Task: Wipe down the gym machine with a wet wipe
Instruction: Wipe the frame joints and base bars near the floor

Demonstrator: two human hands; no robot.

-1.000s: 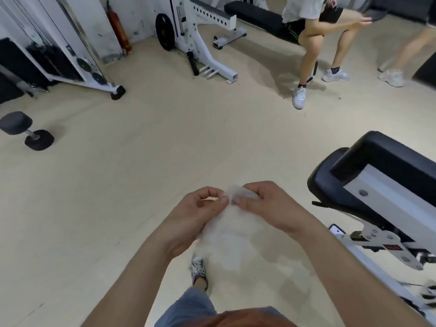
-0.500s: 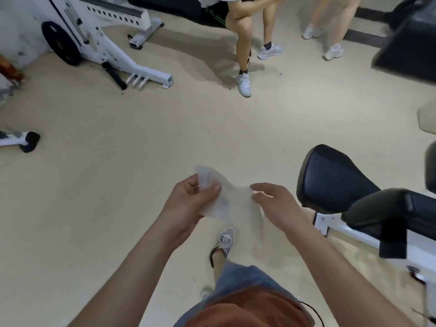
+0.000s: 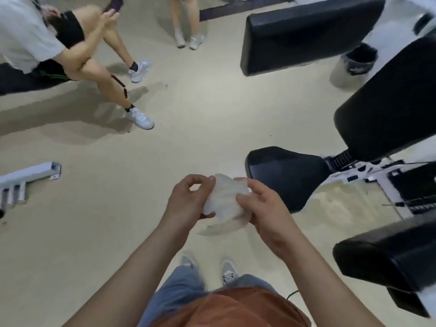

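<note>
Several black upholstered pads of the gym machine (image 3: 387, 100) are occupying the right side of the view, and a pale beige floor (image 3: 94, 232) is extending across the room beneath them. The seat pad (image 3: 285, 173) is lying nearest the hands, joined to a white frame (image 3: 389, 197). A lined waste bin (image 3: 356, 62) is standing on the floor at upper right. A seated person (image 3: 30, 31) is occupying the upper left, a second person's legs (image 3: 186, 20) are standing at top centre, and a white steel foot (image 3: 28, 175) of other equipment is lying at the left edge. The wet wipe (image 3: 225, 201) is being held in the air at centre, just left of the seat pad and apart from it. It is bunched rather than spread flat; its long axis is running roughly from the far side toward the wearer, with a loose flap hanging at the near end. The left hand (image 3: 188, 199) is pinching the left edge of the wet wipe with curled fingers, and the right hand (image 3: 266, 208) is gripping the right edge. Both hands are sitting close together, with only the wet wipe between them.
</note>
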